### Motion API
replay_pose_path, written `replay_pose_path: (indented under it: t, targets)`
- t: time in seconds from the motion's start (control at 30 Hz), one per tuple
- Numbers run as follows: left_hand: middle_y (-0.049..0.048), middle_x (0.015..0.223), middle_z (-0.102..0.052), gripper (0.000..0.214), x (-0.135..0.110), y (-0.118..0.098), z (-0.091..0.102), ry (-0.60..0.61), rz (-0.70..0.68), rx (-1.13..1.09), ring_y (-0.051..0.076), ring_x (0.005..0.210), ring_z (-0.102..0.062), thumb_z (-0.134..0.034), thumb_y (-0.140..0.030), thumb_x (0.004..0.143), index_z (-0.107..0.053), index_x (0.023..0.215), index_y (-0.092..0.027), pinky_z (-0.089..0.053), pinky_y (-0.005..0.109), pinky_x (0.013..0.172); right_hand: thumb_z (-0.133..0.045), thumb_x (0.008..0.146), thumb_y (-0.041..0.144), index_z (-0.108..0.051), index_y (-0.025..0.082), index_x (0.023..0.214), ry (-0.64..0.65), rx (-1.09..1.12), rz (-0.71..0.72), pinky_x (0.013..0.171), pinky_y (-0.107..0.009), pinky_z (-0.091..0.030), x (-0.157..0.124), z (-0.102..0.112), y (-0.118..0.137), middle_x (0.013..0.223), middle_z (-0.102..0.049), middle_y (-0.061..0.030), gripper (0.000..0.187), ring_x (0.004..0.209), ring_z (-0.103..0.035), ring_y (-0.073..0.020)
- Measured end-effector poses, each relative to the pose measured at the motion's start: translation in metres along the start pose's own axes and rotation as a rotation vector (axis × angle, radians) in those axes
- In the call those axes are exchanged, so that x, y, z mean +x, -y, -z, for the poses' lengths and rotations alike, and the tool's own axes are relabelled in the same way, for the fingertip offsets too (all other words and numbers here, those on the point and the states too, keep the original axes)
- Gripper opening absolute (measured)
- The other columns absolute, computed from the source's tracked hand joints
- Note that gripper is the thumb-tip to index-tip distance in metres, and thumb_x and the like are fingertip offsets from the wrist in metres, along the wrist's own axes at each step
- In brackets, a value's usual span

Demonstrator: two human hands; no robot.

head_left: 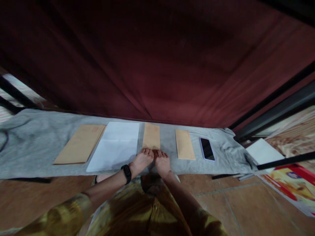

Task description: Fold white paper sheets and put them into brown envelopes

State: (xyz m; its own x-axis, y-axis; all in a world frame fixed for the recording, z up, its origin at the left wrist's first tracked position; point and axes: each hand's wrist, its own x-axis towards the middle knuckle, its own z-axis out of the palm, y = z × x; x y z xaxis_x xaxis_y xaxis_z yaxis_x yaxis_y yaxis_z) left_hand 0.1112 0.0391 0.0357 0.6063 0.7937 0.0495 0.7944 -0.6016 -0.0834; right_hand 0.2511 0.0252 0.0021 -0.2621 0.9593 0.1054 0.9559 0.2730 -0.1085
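A brown paper envelope (151,136) lies upright in front of me on the grey cloth. Its near end is between my left hand (144,158) and my right hand (161,161), both with fingers curled and closed on that edge, side by side. My fingers cover the near end, so its flap cannot be made out. Left of it rests a stack of white paper sheets (118,144), and beyond that a pile of larger brown envelopes (81,144). To the right lies a single brown envelope (184,144), apart from my hands.
A phone (207,149) with a pale case lies at the right on the grey cloth (228,160). A dark red curtain (157,65) hangs behind the narrow surface. Black metal bars (278,114) stand at the right, near a colourful printed box (292,183) at floor level.
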Motion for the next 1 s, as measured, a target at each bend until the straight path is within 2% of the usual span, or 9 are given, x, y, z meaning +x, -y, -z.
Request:
replay_pose_path:
  t: [0.07, 0.17, 0.3, 0.43, 0.53, 0.67, 0.77, 0.87, 1.0]
  targets:
    - [0.0202, 0.107, -0.071, 0.035, -0.001, 0.003, 0.009, -0.032, 0.000, 0.007, 0.029, 0.106, -0.065, -0.043, 0.003, 0.088, -0.069, 0.110, -0.006, -0.048, 0.041, 0.093, -0.045, 0.097, 0.013, -0.063, 0.020, 0.128, 0.005, -0.008, 0.000, 0.084, -0.034, -0.050, 0.004, 0.007, -0.004, 0.117, -0.070, -0.0127, 0.036, 0.098, -0.065, -0.0234]
    - [0.0194, 0.142, -0.057, 0.045, -0.010, 0.009, 0.020, -0.194, 0.037, -0.029, 0.030, 0.133, -0.052, -0.042, -0.004, 0.092, -0.060, 0.132, -0.012, -0.041, 0.046, 0.108, -0.046, 0.097, 0.011, -0.063, 0.020, 0.128, -0.052, -0.004, -0.022, 0.083, -0.033, -0.051, 0.006, 0.018, -0.012, 0.118, -0.070, -0.0118, 0.036, 0.099, -0.066, -0.0229]
    - [0.0170, 0.158, -0.041, 0.051, -0.028, 0.011, 0.014, -0.374, 0.234, -0.148, 0.032, 0.143, -0.042, -0.044, -0.024, 0.098, -0.045, 0.148, -0.014, -0.036, 0.049, 0.114, -0.043, 0.097, 0.010, -0.060, 0.021, 0.132, -0.176, 0.028, -0.083, 0.086, -0.035, -0.052, 0.001, 0.036, -0.027, 0.124, -0.069, -0.0118, 0.041, 0.105, -0.064, -0.0243]
    - [0.0203, 0.153, -0.047, 0.053, -0.032, 0.004, -0.018, -0.409, 0.451, -0.528, 0.031, 0.138, -0.048, -0.048, -0.037, 0.098, -0.048, 0.143, -0.011, -0.043, 0.048, 0.111, -0.039, 0.098, 0.013, -0.064, 0.019, 0.128, -0.336, 0.238, -0.181, 0.087, -0.035, -0.052, -0.005, 0.048, -0.039, 0.117, -0.071, -0.0131, 0.040, 0.103, -0.065, -0.0248]
    - [0.0203, 0.138, -0.061, 0.053, -0.023, -0.001, -0.037, -0.327, 0.678, -1.065, 0.030, 0.126, -0.060, -0.054, -0.046, 0.092, -0.056, 0.133, -0.012, -0.048, 0.049, 0.106, -0.042, 0.099, 0.027, -0.070, 0.017, 0.113, -0.501, 0.674, -0.352, 0.081, -0.034, -0.055, -0.005, 0.048, -0.041, 0.100, -0.073, -0.0108, 0.033, 0.088, -0.067, -0.0225]
    - [0.0171, 0.116, -0.072, 0.057, -0.009, -0.013, -0.033, -0.221, 0.755, -1.627, 0.026, 0.104, -0.071, -0.060, -0.057, 0.085, -0.062, 0.120, -0.013, -0.057, 0.042, 0.090, -0.062, 0.083, 0.042, -0.066, 0.018, 0.081, -0.503, 1.445, -0.573, 0.067, -0.030, -0.058, -0.005, 0.036, -0.026, 0.072, -0.066, 0.0000, 0.025, 0.066, -0.060, -0.0151]
    - [0.0125, 0.105, -0.075, 0.056, -0.003, -0.030, -0.022, -0.192, 0.743, -1.979, 0.022, 0.092, -0.072, -0.074, -0.059, 0.074, -0.067, 0.108, -0.015, -0.058, 0.036, 0.081, -0.078, 0.068, 0.042, -0.062, 0.019, 0.075, -0.461, 1.806, -0.702, 0.068, -0.029, -0.058, -0.011, 0.020, -0.005, 0.069, -0.065, 0.0022, 0.028, 0.065, -0.061, -0.0140]
    - [0.0091, 0.095, -0.076, 0.049, 0.001, -0.045, -0.020, -0.203, 0.722, -2.042, 0.021, 0.087, -0.072, -0.080, -0.052, 0.068, -0.071, 0.098, -0.015, -0.057, 0.034, 0.079, -0.083, 0.060, 0.046, -0.064, 0.020, 0.080, -0.469, 1.897, -0.801, 0.069, -0.031, -0.058, -0.018, 0.003, 0.014, 0.079, -0.072, -0.0018, 0.038, 0.071, -0.067, -0.0177]
    - [0.0088, 0.092, -0.077, 0.036, 0.003, -0.043, -0.026, -0.213, 0.699, -1.878, 0.024, 0.090, -0.071, -0.074, -0.043, 0.071, -0.072, 0.093, -0.015, -0.055, 0.037, 0.083, -0.080, 0.061, 0.054, -0.063, 0.022, 0.081, -0.427, 1.826, -0.814, 0.069, -0.032, -0.058, -0.023, -0.014, 0.023, 0.078, -0.074, -0.0011, 0.041, 0.072, -0.070, -0.0191]
